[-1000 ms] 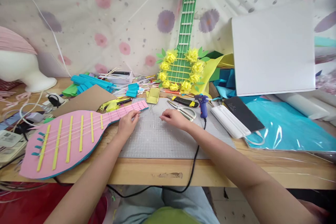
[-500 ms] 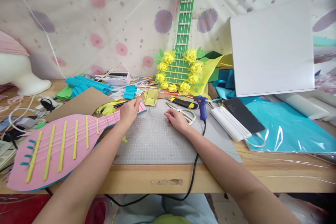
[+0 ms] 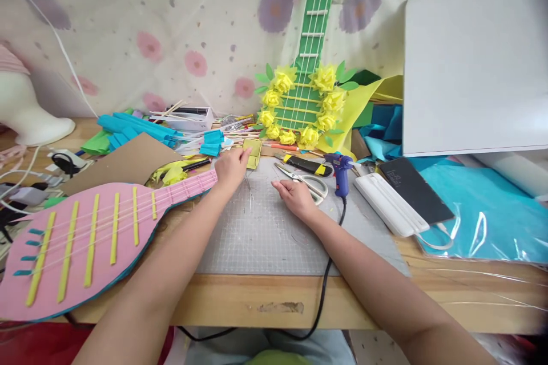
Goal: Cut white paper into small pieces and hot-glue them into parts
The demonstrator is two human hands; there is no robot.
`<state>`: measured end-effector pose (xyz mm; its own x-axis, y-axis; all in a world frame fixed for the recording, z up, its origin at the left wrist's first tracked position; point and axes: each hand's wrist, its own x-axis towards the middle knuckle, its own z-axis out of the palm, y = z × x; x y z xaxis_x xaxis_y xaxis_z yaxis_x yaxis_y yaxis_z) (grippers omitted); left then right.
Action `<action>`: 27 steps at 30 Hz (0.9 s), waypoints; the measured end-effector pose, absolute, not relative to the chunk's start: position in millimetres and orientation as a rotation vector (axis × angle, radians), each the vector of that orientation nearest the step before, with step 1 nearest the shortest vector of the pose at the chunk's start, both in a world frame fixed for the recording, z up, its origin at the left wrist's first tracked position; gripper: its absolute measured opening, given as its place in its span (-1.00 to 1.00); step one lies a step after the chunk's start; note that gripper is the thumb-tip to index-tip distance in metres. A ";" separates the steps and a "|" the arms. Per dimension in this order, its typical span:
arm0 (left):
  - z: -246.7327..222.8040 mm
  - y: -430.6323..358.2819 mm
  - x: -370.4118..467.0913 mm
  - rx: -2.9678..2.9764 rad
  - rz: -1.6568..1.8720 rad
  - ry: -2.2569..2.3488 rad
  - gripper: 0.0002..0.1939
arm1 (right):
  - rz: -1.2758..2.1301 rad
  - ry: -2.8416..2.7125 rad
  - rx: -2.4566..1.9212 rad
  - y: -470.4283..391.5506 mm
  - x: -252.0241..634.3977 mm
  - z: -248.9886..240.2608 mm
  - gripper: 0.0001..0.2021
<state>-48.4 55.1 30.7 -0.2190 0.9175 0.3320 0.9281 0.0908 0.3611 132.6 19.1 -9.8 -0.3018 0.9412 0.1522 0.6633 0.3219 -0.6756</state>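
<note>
Pink guitar [image 3: 105,228] lies face up at the near left of your desk [image 3: 342,305] and looks well along: six yellow strips [image 3: 92,239] cross its body, four blue tabs [image 3: 32,243] sit at the broad end, and thin strings [image 3: 103,243] run toward the neck [image 3: 188,187]. Over the gray mat [image 3: 265,251], your right hand [image 3: 295,197] has its fingers bunched just beside the scissors [image 3: 295,175]. Your left hand [image 3: 231,171] is farther out, hiding the neck's tip, its fingers bent in near the yellow piece [image 3: 254,154]. I cannot tell how tightly either hand is closed, or whether it pinches a fine thread. The knife [image 3: 308,166] and glue gun [image 3: 341,174] lie free. Farthest back, the green guitar [image 3: 299,100] wears yellow roses [image 3: 325,77]; your pink one shows none, so such trimming, if wanted, is left.
</note>
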 end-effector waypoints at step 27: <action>38.6 9.5 115.0 -2.457 -1.490 -1.171 -0.79 | -0.302 -1.250 -2.261 39.7 493.4 75.4 -0.75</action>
